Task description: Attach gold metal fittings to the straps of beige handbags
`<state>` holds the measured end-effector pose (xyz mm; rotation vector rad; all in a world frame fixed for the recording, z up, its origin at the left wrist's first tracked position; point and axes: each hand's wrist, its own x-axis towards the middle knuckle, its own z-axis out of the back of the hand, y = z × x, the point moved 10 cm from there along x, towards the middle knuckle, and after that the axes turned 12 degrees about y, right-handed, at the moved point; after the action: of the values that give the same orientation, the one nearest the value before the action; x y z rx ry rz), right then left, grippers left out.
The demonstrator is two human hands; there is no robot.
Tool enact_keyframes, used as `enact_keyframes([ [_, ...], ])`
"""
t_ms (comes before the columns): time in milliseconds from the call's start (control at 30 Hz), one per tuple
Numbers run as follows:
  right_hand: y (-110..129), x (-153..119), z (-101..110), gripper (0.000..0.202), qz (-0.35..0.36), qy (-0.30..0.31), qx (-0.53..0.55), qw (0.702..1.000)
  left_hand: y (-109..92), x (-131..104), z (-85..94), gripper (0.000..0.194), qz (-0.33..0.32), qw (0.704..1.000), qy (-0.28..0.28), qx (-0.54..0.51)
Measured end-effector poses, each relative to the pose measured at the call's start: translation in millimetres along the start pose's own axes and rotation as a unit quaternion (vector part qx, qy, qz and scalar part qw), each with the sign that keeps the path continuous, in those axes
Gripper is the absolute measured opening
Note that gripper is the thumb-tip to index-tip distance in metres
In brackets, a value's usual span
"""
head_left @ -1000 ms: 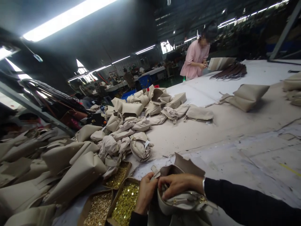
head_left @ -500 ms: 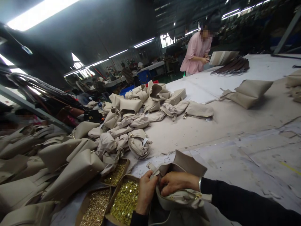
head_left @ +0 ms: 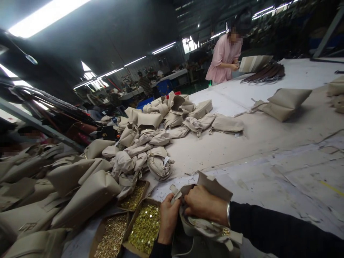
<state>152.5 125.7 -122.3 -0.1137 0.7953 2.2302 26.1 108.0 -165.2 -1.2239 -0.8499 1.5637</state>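
A beige-grey handbag (head_left: pixel 199 243) stands open at the table's near edge, its flap (head_left: pixel 216 186) raised behind my right hand. My left hand (head_left: pixel 169 216) pinches the bag's edge by a short strap tab (head_left: pixel 176 193). Over the bag's mouth, my right hand (head_left: pixel 204 205) is curled with its fingers pointing down at the inner edge; the fingertips are hidden, so what they grip cannot be made out. A crumpled lining with gold-coloured hardware (head_left: pixel 225 232) bulges out at the near side.
Cardboard boxes of small gold metal parts (head_left: pixel 143 229) stand left of my hands. Beyond lie heaped beige bags (head_left: pixel 86 193) and soft pouches (head_left: pixel 161 163). One bag (head_left: pixel 288 104) lies farther right. Across the table a person in pink (head_left: pixel 224 57) stands near dark straps (head_left: pixel 264 73).
My right hand has lifted slightly out of the bag's mouth, its knuckles now higher. The strap tab by my left hand stands up more.
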Motion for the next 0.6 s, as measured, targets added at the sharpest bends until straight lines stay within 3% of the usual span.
enact_keyframes([
  [100, -2.0, -6.2, 15.3, 0.016, 0.000, -0.043, -0.006, 0.999, -5.3, -2.2, -1.7, 0.037, -0.016, 1.000, 0.005, -0.016],
  [233, -6.7, -11.0, 31.2, 0.024, 0.002, -0.097, -0.006, 0.995, -12.9, -4.5, -5.9, 0.037, -0.025, 1.000, 0.016, -0.007],
  [400, -5.9, 8.2, 25.9, 0.018, 0.023, -0.081, -0.003, 0.996, -16.4, -4.6, -6.9, 0.036, -0.023, 0.999, 0.022, 0.005],
  [600, -22.7, 20.5, 25.9, 0.018, 0.013, -0.048, 0.034, 0.998, -14.5, -6.7, -9.9, 0.028, -0.031, 0.999, 0.035, -0.008],
])
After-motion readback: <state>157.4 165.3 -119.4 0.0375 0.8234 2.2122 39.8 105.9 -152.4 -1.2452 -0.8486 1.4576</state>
